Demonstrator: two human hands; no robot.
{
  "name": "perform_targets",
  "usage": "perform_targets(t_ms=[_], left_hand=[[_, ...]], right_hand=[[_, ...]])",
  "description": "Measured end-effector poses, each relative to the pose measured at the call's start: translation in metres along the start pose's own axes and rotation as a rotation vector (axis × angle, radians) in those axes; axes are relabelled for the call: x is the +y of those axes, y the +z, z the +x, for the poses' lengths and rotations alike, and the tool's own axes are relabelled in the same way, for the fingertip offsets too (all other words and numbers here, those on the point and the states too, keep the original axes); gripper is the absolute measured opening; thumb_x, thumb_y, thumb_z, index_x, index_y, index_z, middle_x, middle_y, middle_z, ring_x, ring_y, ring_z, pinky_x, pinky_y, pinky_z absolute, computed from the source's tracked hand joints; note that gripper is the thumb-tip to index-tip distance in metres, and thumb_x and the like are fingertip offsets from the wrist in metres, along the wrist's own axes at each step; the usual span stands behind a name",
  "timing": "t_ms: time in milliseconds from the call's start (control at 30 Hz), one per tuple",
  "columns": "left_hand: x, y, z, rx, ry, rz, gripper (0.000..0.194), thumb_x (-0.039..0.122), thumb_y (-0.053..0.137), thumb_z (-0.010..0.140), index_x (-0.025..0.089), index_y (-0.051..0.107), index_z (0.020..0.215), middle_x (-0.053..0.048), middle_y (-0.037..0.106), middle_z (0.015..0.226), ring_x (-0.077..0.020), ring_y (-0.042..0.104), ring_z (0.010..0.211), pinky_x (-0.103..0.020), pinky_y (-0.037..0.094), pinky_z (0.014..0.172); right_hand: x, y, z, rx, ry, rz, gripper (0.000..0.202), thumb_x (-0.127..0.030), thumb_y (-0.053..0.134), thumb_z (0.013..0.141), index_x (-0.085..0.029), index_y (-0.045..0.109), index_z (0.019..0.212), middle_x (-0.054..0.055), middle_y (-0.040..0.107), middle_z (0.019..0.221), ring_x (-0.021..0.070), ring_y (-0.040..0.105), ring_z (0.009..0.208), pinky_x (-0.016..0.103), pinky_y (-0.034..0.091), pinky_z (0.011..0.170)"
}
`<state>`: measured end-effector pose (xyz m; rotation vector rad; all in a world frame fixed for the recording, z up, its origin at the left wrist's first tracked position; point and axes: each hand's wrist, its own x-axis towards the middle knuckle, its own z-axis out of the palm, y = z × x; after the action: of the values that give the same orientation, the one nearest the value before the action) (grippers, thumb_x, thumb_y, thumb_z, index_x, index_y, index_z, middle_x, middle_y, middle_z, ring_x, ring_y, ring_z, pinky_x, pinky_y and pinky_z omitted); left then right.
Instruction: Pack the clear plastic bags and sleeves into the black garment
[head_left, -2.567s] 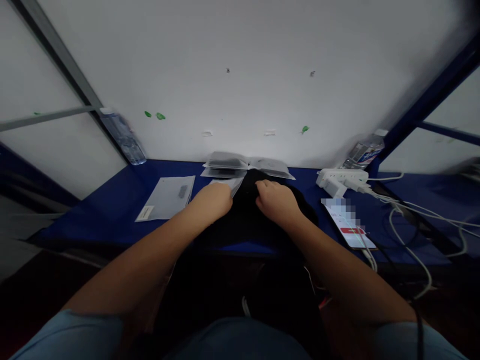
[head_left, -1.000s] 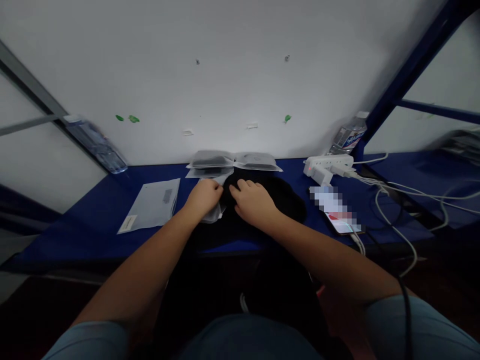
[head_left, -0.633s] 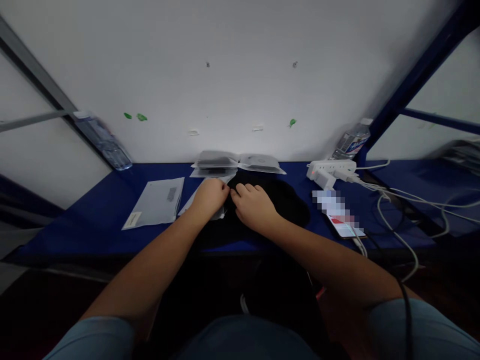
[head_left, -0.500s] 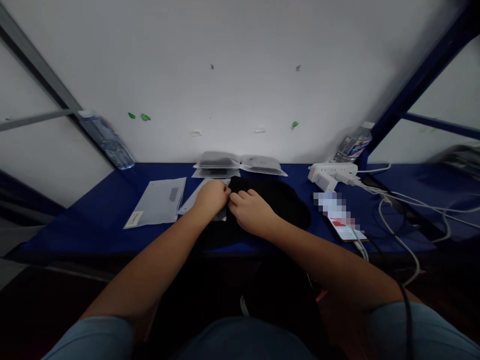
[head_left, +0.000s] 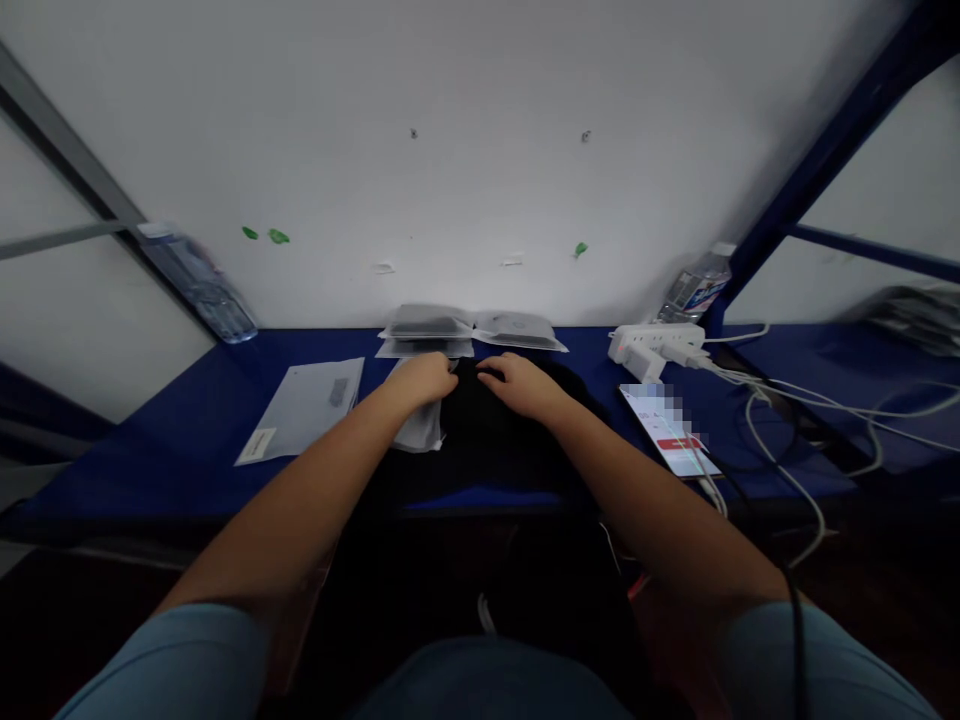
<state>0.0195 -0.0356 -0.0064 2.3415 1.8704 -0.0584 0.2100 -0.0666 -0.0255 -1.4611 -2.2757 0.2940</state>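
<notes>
A black cloth item, probably a garment, lies in front of me on the blue desk. My left hand is closed at its left edge, with a frosted plastic bag in the fingers; the bag shows below and behind the hand. The fingertips and the bag's opening are partly hidden. On the far right part of the black cloth rests my right hand, thumb and fingers apart with a gap between them. Folds in the cloth are too dark to make out.
Another frosted bag with a label lies flat at left. Filled bags are stacked against the wall. At right are a power strip, a phone, white cables and a bottle. A second bottle leans at left.
My hands were together at the cloth's upper left edge; the right hand has moved away to the right and its fingers have parted. The black cloth lies flatter between them.
</notes>
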Motion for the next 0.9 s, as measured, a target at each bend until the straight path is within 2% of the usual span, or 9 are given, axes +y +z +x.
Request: perform_targets(t_ms=[100, 200, 267, 400, 600, 700, 900], left_hand=[[0.001, 0.004, -0.001, 0.041, -0.004, -0.013, 0.029, 0.025, 0.050, 0.089, 0.016, 0.076, 0.098, -0.017, 0.076, 0.104, -0.0268, 0.072, 0.098, -0.031, 0.052, 0.082], [0.001, 0.010, -0.003, 0.083, 0.015, -0.034, 0.031, 0.024, 0.048, 0.091, 0.014, 0.076, 0.099, -0.019, 0.075, 0.105, -0.0274, 0.071, 0.101, -0.033, 0.052, 0.087], [0.001, 0.013, -0.004, 0.100, 0.018, -0.052, 0.032, 0.025, 0.047, 0.093, 0.014, 0.076, 0.100, -0.019, 0.075, 0.105, -0.0276, 0.071, 0.102, -0.034, 0.052, 0.088], [0.003, 0.014, -0.006, 0.132, 0.006, -0.075, 0.031, 0.022, 0.047, 0.093, 0.013, 0.076, 0.103, -0.019, 0.075, 0.104, -0.0285, 0.071, 0.102, -0.036, 0.052, 0.089], [0.007, 0.013, -0.010, 0.125, -0.029, -0.094, 0.031, 0.023, 0.048, 0.093, 0.013, 0.076, 0.103, -0.019, 0.075, 0.107, -0.0275, 0.071, 0.102, -0.035, 0.052, 0.088], [0.006, 0.012, -0.011, 0.110, -0.022, -0.111, 0.032, 0.023, 0.048, 0.093, 0.012, 0.075, 0.103, -0.020, 0.075, 0.107, -0.0288, 0.071, 0.102, -0.036, 0.052, 0.086], [0.000, 0.012, -0.007, 0.079, 0.003, -0.123, 0.030, 0.021, 0.051, 0.089, 0.014, 0.077, 0.102, -0.019, 0.076, 0.104, -0.0297, 0.072, 0.098, -0.034, 0.052, 0.082]], right_hand=[[-0.003, -0.003, 0.005, -0.070, 0.095, 0.062, 0.030, -0.035, 0.051, 0.101, -0.021, 0.066, 0.124, 0.008, 0.073, 0.116, 0.0198, 0.067, 0.106, 0.031, 0.048, 0.093], [-0.010, -0.010, 0.020, -0.110, 0.272, 0.036, 0.043, -0.051, 0.048, 0.100, -0.016, 0.069, 0.113, 0.013, 0.075, 0.103, 0.0251, 0.070, 0.091, 0.036, 0.052, 0.082], [-0.013, -0.013, 0.031, -0.189, 0.309, -0.006, 0.050, -0.058, 0.049, 0.097, -0.014, 0.072, 0.101, 0.015, 0.075, 0.095, 0.0271, 0.069, 0.087, 0.038, 0.053, 0.079], [-0.013, -0.011, 0.043, -0.294, 0.339, 0.015, 0.044, -0.055, 0.058, 0.092, -0.015, 0.075, 0.093, 0.013, 0.073, 0.088, 0.0258, 0.068, 0.082, 0.038, 0.054, 0.077], [-0.003, -0.010, 0.041, -0.283, 0.330, 0.096, 0.038, -0.052, 0.066, 0.086, -0.015, 0.074, 0.085, 0.011, 0.072, 0.083, 0.0221, 0.064, 0.071, 0.036, 0.052, 0.068], [0.000, -0.012, 0.038, -0.284, 0.284, 0.170, 0.032, -0.046, 0.066, 0.086, -0.016, 0.072, 0.081, 0.008, 0.071, 0.079, 0.0192, 0.063, 0.068, 0.032, 0.048, 0.063], [0.002, -0.004, 0.036, -0.274, 0.227, 0.242, 0.025, -0.039, 0.065, 0.088, -0.015, 0.072, 0.084, 0.005, 0.070, 0.075, 0.0153, 0.060, 0.062, 0.027, 0.042, 0.057]])
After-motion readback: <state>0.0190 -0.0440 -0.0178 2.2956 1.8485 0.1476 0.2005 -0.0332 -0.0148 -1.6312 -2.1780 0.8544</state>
